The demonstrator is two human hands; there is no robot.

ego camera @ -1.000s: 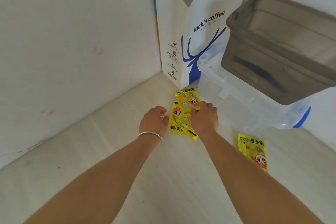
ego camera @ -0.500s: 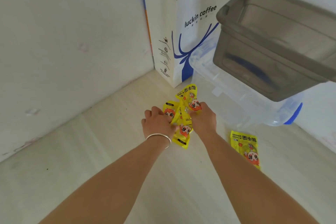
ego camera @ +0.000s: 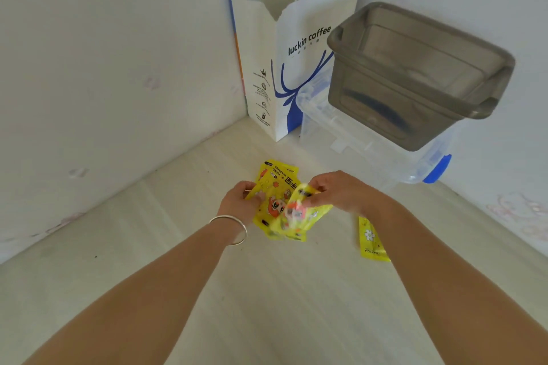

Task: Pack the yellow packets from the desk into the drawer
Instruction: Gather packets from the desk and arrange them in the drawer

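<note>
Pale desk (ego camera: 267, 305) meets white walls; in the corner stands a grey drawer (ego camera: 415, 74). Before the drawer, left hand (ego camera: 237, 201) and right hand (ego camera: 341, 191) both pinch a bunch of yellow packets (ego camera: 281, 204). One loose packet (ego camera: 370, 240) lies right of the bunch. I judge nothing is packed yet

The packets (ego camera: 277, 201), flat under both hands a second ago, are now bunched and lifted between them. The left hand (ego camera: 238, 201) grips the stack's left edge; the right hand (ego camera: 338, 192) pinches a blurred packet at its right, fingers curled where they lay pressing.
</note>
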